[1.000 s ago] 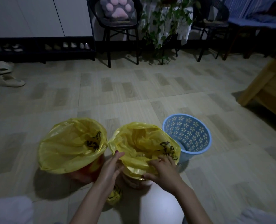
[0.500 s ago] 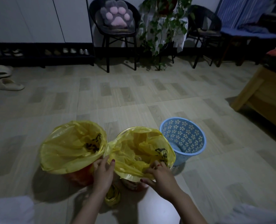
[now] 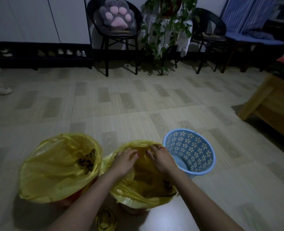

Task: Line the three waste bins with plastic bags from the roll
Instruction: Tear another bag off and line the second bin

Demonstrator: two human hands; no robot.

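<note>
Tucking the yellow bag (image 3: 147, 185) over the middle bin's far rim, both hands, left hand (image 3: 123, 161) and right hand (image 3: 161, 161), curl their fingers onto the plastic. Beyond the right fingers stands the unlined blue bin (image 3: 190, 151); it likely needs a bag from the roll (image 3: 105, 220) below the wrists next.
</note>
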